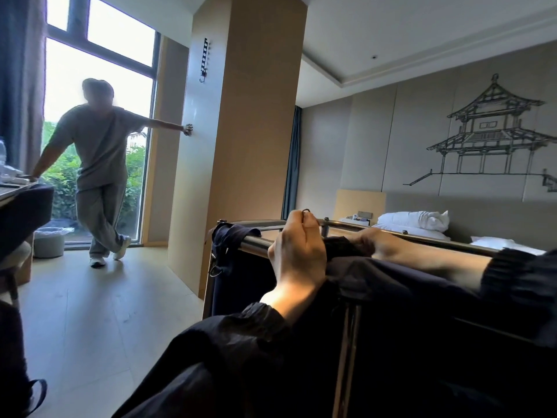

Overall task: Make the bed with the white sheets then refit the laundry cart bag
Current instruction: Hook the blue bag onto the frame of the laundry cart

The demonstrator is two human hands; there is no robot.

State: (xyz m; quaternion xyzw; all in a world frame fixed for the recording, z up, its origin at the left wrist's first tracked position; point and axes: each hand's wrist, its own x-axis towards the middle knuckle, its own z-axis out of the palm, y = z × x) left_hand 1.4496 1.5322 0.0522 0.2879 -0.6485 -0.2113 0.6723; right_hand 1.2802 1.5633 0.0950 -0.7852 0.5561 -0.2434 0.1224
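Just above the cart rail (253,241), my left grip (297,251) pinches a small ring (306,210). My right grip (373,241) clutches the dark bag (391,285) at that rail.

Cart bag (241,285) dark navy, rail (253,242) silver. Pillows (413,220) white. Wall (376,140) grey with black line-drawn pagoda (494,137). Column (256,116) tan, curtain (294,164) blue. Bystander (101,152) in grey, white shoes (122,250).

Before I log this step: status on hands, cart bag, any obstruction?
Left hand pinches a small ring above the cart rail. Right hand grips the dark bag at the rail. Bystander stands off by the window.
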